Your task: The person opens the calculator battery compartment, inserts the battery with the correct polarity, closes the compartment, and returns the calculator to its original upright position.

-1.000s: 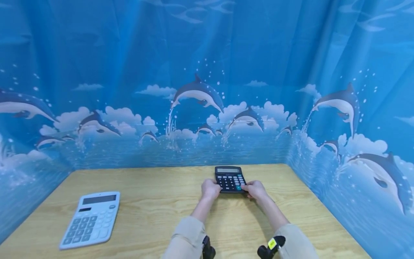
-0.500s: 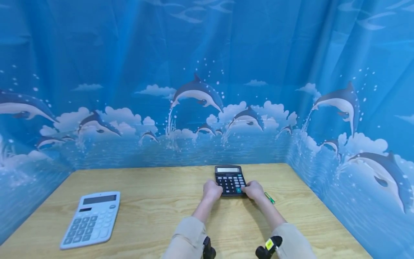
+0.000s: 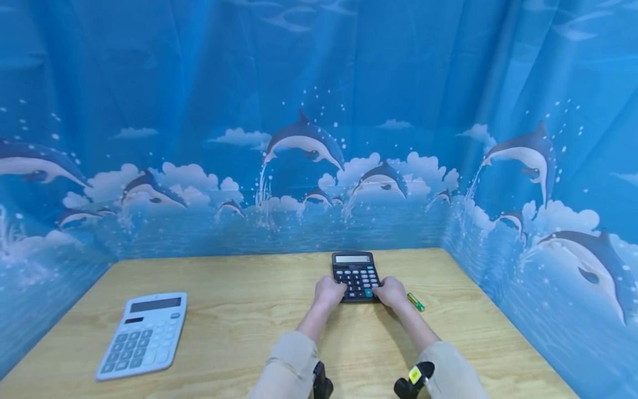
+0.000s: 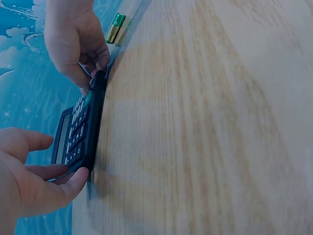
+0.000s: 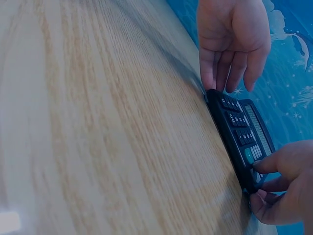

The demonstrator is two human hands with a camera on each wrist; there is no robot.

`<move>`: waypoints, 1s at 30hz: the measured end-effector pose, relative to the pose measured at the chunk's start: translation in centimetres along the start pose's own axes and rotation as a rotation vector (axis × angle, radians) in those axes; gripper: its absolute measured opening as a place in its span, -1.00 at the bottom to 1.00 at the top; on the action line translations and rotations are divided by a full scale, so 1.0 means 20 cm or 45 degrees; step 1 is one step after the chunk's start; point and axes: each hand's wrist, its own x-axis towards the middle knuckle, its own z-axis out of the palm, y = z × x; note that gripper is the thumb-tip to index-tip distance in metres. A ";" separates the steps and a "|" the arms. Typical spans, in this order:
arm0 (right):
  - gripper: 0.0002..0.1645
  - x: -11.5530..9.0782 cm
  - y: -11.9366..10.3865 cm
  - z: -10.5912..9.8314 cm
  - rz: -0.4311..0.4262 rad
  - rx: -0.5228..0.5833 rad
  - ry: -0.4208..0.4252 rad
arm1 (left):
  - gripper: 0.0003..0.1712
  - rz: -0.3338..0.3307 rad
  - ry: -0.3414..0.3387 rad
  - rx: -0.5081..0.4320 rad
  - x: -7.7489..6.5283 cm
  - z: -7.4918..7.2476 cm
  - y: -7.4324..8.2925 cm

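A black calculator [image 3: 354, 277] with a pale display lies near the table's far side, between both hands. Its right front corner is pinched by my right hand [image 3: 391, 291], thumb on top and fingers at the edge, as the right wrist view shows. At the left front corner is my left hand [image 5: 234, 29]; its fairly straight fingertips touch the edge while the thumb stands out above the keys. Just right of my right hand lies a green and gold battery [image 3: 415, 302], which also shows in the left wrist view beyond that hand.
A larger white calculator [image 3: 144, 332] lies at the left of the wooden table [image 3: 239, 332]. Blue curtains [image 3: 224, 111] printed with dolphins hang along the back and sides of the table.
The black calculator has come down flatter, and its display looks lighter. The battery, out of sight a second ago, now shows beside my right hand. Both hands have stayed at the calculator's corners.
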 end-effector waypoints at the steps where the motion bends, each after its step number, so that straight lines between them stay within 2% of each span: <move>1: -0.66 0.00 0.00 0.00 -0.004 -0.015 0.003 | -0.66 -0.009 -0.006 -0.006 0.00 0.00 0.00; 9: -0.71 -0.01 -0.01 0.00 -0.020 -0.067 0.007 | -0.66 -0.004 -0.053 0.020 0.01 -0.01 0.00; 16: -0.50 -0.01 -0.04 -0.02 -0.082 -0.067 0.161 | -0.74 0.040 -0.067 0.058 -0.01 -0.05 0.02; 21: -0.58 -0.01 -0.09 -0.03 -0.125 0.025 0.206 | -0.82 0.142 -0.086 0.160 -0.02 -0.11 0.04; 25: -0.66 -0.01 -0.14 -0.02 -0.182 0.080 0.219 | -0.86 0.254 -0.073 0.252 -0.03 -0.18 0.04; 30: -0.72 -0.03 -0.22 0.00 -0.262 0.114 0.216 | -0.89 0.354 -0.061 0.300 -0.03 -0.28 0.03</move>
